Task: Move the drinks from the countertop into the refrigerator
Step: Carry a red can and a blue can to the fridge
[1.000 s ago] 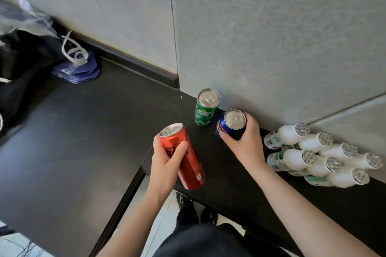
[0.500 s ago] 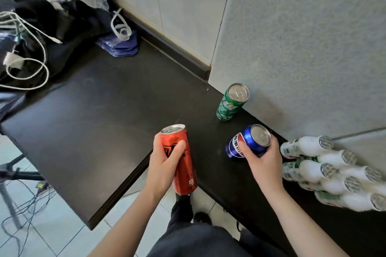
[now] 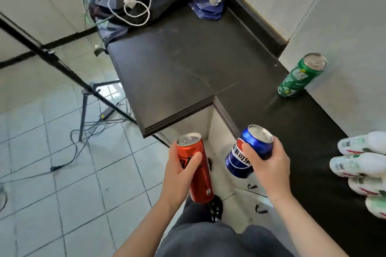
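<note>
My left hand (image 3: 179, 175) grips a tall red can (image 3: 196, 171) off the counter, above the floor. My right hand (image 3: 269, 165) holds a blue can (image 3: 248, 150) in the air by the edge of the black countertop (image 3: 188, 64). A green can (image 3: 300, 75) stands on the countertop against the grey wall at the right. Several white bottles (image 3: 363, 165) with green and red labels lie stacked on the counter at the far right edge. No refrigerator is in view.
A black bag with tangled white cables (image 3: 129, 0) and a blue pouch (image 3: 208, 8) sit at the counter's far end. A black tripod (image 3: 69, 73) with cords stands on the tiled floor (image 3: 62, 173) to the left.
My right hand has lifted the blue can off the countertop and drawn it toward me. My view has swung left, so the floor and tripod have come into sight. The red can stays in my left hand.
</note>
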